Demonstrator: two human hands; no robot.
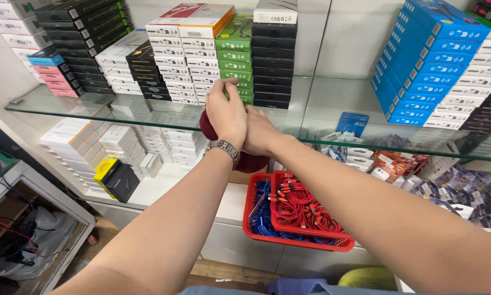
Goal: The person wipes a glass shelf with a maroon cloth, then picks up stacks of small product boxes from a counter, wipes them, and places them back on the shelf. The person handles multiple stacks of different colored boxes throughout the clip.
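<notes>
At the glass shelf (147, 112) edge, left hand (226, 112) grasps green boxes (234, 60); right hand (259, 131), grip hidden, touches it.

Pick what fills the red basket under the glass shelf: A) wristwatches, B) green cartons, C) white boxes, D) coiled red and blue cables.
D: the red basket below the glass shelf holds bundled red and blue cables.

Glass shelf (316, 117): stacked boxes (185, 60), blue boxes (420, 71). White shelf (163, 188): red basket (256, 216).
</notes>
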